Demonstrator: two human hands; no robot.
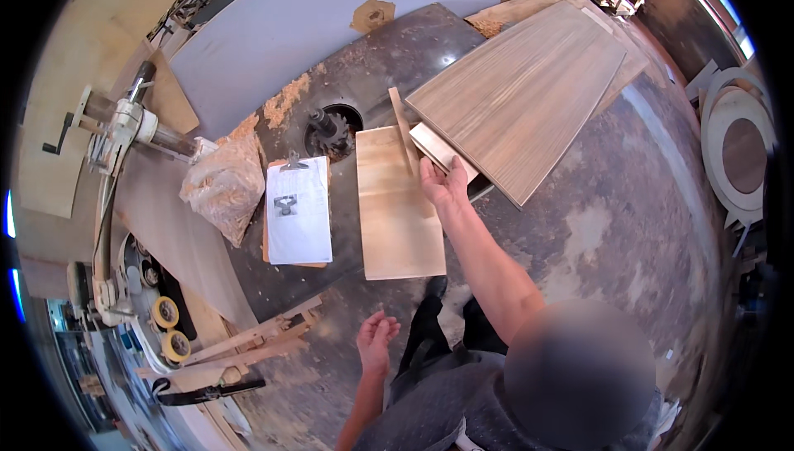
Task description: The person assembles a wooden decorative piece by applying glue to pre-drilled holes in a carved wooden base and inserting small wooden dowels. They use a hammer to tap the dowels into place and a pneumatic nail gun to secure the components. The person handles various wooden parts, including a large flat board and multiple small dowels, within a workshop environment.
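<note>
My right hand (444,181) reaches forward and grips the near end of some short pale wooden pieces (437,146), thumb and fingers on their edge. They lie against the left edge of a large wood-grain panel (521,91). Just left of that hand, a thin wooden strip (404,132) crosses a flat light wooden board (401,244). My left hand (378,337) hangs low in front of my body, apart from the board, its fingers curled together. Whether something small is between them, I cannot make out.
A toothed cutter head (331,132) stands in a round opening of the dark machine table (397,45). Left of the board lie a clipboard with paper (299,215) and a plastic bag of shavings (225,186). Wood offcuts (256,337) and yellow tape rolls (165,312) lie lower left.
</note>
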